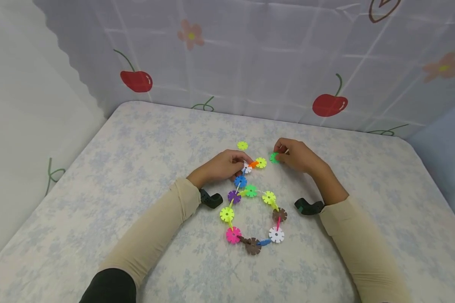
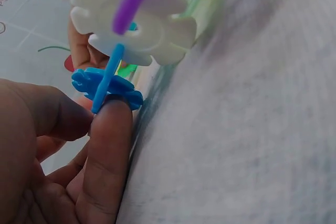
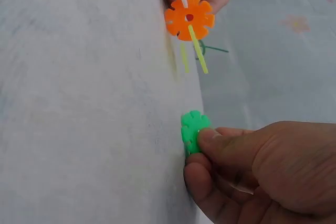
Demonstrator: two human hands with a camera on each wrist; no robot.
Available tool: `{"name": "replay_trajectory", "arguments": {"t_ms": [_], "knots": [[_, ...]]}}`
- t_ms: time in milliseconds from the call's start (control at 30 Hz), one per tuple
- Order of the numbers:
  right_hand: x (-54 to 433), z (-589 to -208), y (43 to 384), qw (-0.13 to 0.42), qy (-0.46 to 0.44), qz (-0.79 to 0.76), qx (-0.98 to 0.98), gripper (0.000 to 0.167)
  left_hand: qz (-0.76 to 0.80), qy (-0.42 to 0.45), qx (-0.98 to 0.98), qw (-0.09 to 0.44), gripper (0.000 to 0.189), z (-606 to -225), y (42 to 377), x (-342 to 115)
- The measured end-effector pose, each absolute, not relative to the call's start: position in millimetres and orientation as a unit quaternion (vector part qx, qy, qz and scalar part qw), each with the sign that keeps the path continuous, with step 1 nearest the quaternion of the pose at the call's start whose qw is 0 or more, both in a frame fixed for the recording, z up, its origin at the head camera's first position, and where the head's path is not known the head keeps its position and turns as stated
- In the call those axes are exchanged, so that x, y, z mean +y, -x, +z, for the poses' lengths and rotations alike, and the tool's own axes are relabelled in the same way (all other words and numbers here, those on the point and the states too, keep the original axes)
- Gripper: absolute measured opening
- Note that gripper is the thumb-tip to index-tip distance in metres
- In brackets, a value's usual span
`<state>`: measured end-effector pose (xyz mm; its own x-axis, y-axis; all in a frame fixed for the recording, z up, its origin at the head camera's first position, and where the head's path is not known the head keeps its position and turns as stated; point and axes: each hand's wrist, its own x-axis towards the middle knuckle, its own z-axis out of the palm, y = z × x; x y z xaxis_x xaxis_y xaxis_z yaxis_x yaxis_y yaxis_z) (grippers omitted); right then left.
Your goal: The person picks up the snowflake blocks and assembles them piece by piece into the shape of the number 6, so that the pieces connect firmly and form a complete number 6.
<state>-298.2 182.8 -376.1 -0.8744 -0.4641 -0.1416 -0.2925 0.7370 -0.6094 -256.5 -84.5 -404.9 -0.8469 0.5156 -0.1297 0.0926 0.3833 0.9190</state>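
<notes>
A chain of flower-shaped plastic discs lies on the table, its lower part forming a loop with a pink disc (image 1: pixel 233 235) and a purple disc (image 1: pixel 234 196). Near the chain's upper end my left hand (image 1: pixel 227 164) pinches a blue disc (image 2: pixel 107 85) between thumb and finger. Beyond those fingers the chain runs on through an orange disc (image 3: pixel 189 18) to a yellow disc (image 1: pixel 261 163) at the tip. My right hand (image 1: pixel 297 155) pinches a loose green disc (image 3: pixel 194 129), apart from the chain and just right of the yellow tip.
A single yellow-green disc (image 1: pixel 242 145) lies flat on the table beyond my left hand. Black camera straps (image 1: pixel 211 198) sit at both wrists. Behind the table's (image 1: pixel 167 126) far edge hangs a curtain (image 1: pixel 242 63) printed with cherries and flowers.
</notes>
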Motion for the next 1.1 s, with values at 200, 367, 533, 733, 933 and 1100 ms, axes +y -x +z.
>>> {"name": "replay_trajectory", "arguments": {"t_ms": [200, 367, 533, 733, 933, 1100], "knots": [[190.7, -373.0, 286.1, 0.165, 0.225, -0.366, 0.888, 0.009, 0.526, -0.184, 0.806, 0.200, 0.027, -405.0, 255.6, -85.2], [186.2, -372.5, 281.6, 0.178, 0.253, -0.371, 0.876, 0.008, 0.524, -0.191, 0.806, 0.198, 0.026, -404.3, 256.2, -86.3], [181.7, -376.1, 278.6, 0.152, 0.273, -0.354, 0.881, 0.010, 0.524, -0.195, 0.805, 0.196, 0.029, -404.5, 256.7, -84.8], [182.6, -378.7, 277.1, 0.121, 0.277, -0.340, 0.891, 0.013, 0.518, -0.206, 0.806, 0.199, 0.040, -403.7, 256.9, -83.6], [179.0, -380.6, 276.6, 0.120, 0.288, -0.347, 0.884, 0.013, 0.497, -0.208, 0.818, 0.202, 0.037, -403.4, 256.4, -84.4], [175.1, -379.8, 275.4, 0.113, 0.284, -0.342, 0.888, 0.013, 0.491, -0.208, 0.822, 0.199, 0.037, -403.0, 255.3, -84.9]]}}
